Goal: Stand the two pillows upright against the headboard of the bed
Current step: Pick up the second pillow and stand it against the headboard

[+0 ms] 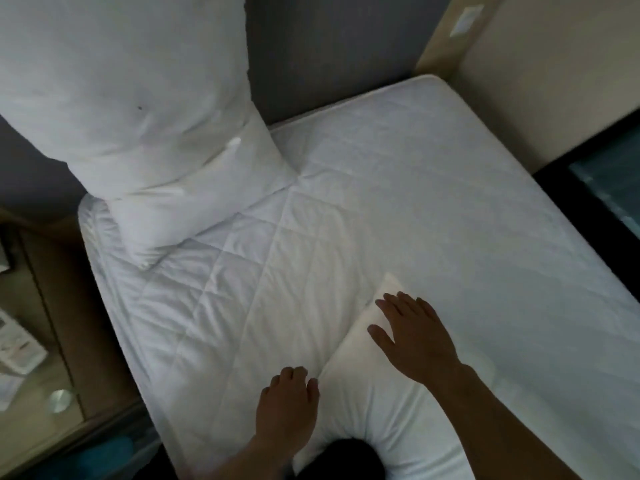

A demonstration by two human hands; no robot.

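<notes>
A flat pillow (pixel 363 386), its near end cut off, is pressed by spread right hand (pixel 412 337) and curled left hand (pixel 287 400).

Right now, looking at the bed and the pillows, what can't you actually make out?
Head view only:
- Near pillow: its lower end is hidden by a dark shape and the frame's bottom edge.
- Left hand: fingertips curl over the pillow's edge; grip unclear.
- Upright pillow: top cut off by the frame.
- Nightstand items: blurred, too small to identify.
</notes>
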